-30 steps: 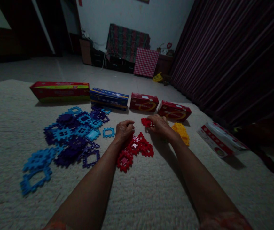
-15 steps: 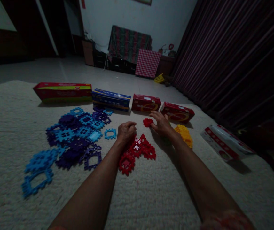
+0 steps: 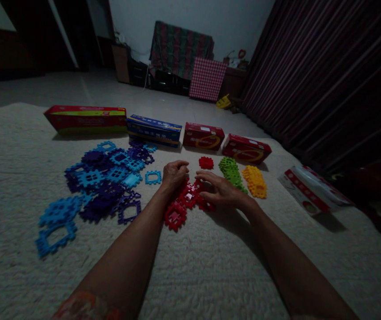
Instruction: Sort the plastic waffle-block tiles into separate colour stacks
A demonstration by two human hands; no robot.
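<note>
Several red toothed plastic pieces (image 3: pixel 176 215) lie in a cluster on the pale quilted mat (image 3: pixel 190 271). My left hand (image 3: pixel 174 174) rests at the cluster's upper left edge, fingers curled together; whatever they hold, if anything, is hidden. Over the right part of the cluster, my right hand (image 3: pixel 217 189) has its thumb and fingers apart, with nothing visibly gripped. One red piece (image 3: pixel 206 162) lies by itself beyond both hands. Green pieces (image 3: pixel 230 172) and yellow pieces (image 3: pixel 255 181) form two rows on the right.
Blue and purple pieces (image 3: pixel 105 202) spread over the mat's left side. Along the far edge stand a long red box (image 3: pixel 88 121), a blue box (image 3: pixel 153 130) and two smaller red boxes (image 3: pixel 203 137). A white and red package (image 3: pixel 310 191) lies at right.
My right hand has moved from the lone red piece back toward me, over the red cluster, uncovering the green row. The view has tilted slightly down. My left hand stays by the cluster.
</note>
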